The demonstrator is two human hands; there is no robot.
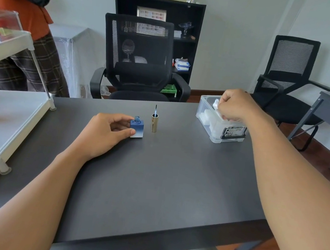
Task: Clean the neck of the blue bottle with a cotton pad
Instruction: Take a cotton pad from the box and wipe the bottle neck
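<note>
A dark grey table fills the lower part of the view, seen from above by the person seated at it. A small square blue bottle, open at the neck, stands upright on the table near its far edge. The left hand rests on the table just left of the bottle and holds it, thumb against the lower front and fingers curled round the far side. Just right of the bottle, not touching it, a gold cap stands upside down with its thin brush pointing straight up.

Further right of the bottle, well apart from it, a clear plastic box sits near the table's far right corner, with stacked white pads inside. The right hand hovers over the box's open top, fingers curled tight, pinching a white cotton pad that shows at the thumb side.

Left of the bottle, a white shelf rack stands on the table's left edge. Behind the bottle, past the table, a black mesh chair faces the viewer.
</note>
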